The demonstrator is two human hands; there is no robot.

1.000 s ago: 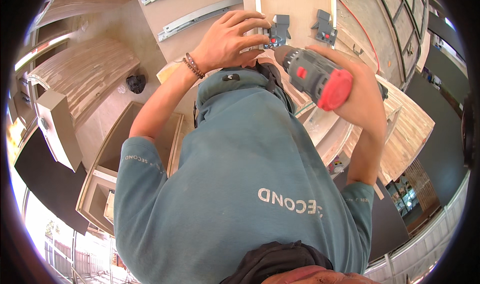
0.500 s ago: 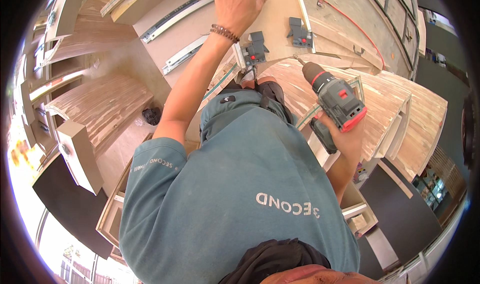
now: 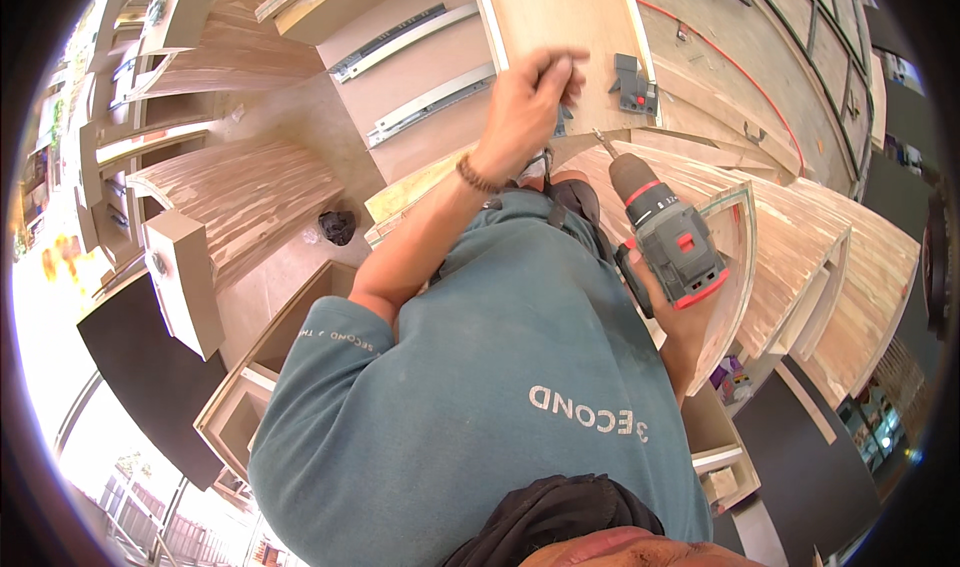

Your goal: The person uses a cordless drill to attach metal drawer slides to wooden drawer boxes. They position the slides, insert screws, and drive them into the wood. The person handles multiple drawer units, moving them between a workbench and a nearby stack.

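My right hand [image 3: 682, 312] grips a cordless drill [image 3: 680, 242], grey and black with red trim. Its bit points up and left toward the near edge of a pale wooden panel [image 3: 560, 17] with white edges. Over that panel's near left corner is my left hand [image 3: 535, 102], its fingers curled and thumb close to the index finger. The fingertips are blurred, so anything pinched there is indistinct. A dark grey drawer-slide clip [image 3: 634, 85] with a red button sits at the panel's near right corner. My left hand mostly hides a second clip at the left corner.
Metal drawer slides [image 3: 436, 105] lie on a pale cabinet panel to the left. Stacked wooden boards [image 3: 860, 267] stand at right, and a curved wooden piece [image 3: 240, 202] at left. A red hose [image 3: 745, 79] crosses the floor beyond. A black bag [image 3: 337, 227] lies on the floor.
My left hand has come back toward me from farther up the panel, now covering the left clip. The drill stays in my right hand, slightly lower in view. The whole view has shifted a little.
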